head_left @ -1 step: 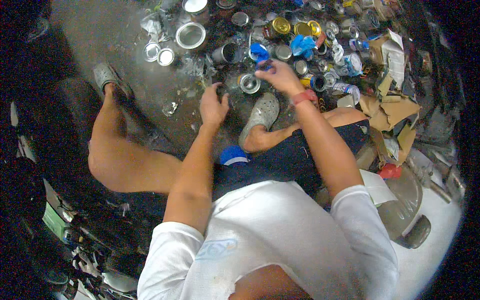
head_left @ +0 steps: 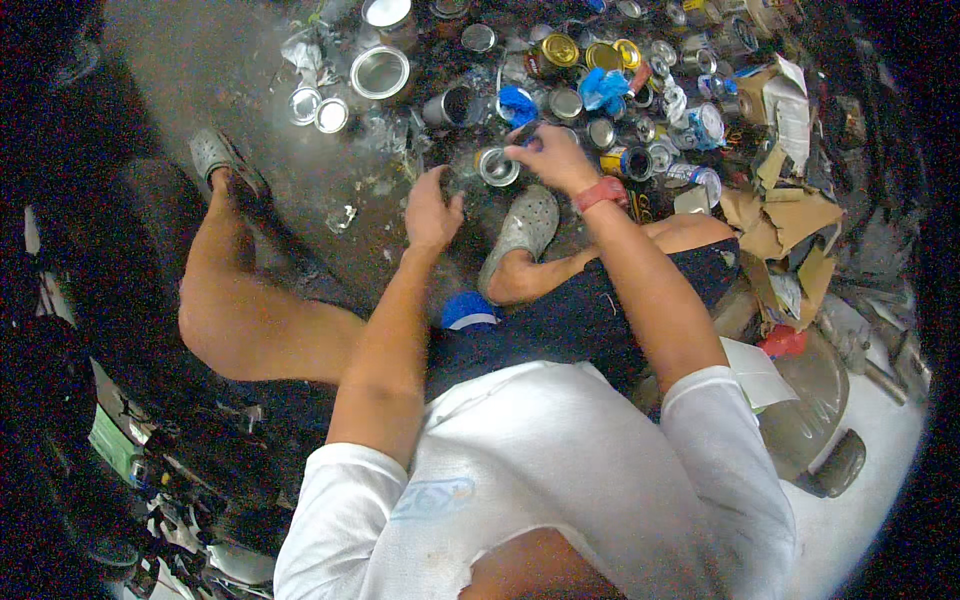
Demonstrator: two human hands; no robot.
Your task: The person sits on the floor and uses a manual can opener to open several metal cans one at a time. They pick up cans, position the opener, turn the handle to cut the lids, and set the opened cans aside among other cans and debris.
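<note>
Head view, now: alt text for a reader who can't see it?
A person's right hand is beside an open can on a dirty floor strewn with metal cans; the left hand hovers to the left. Whether either hand holds anything is unclear. Torn cardboard lies at the right.

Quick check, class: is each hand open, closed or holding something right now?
Left hand: fingers curled, thumb apart; whether it holds anything cannot be told.
Right hand: fingers bent near an open can; grip cannot be told.
</note>
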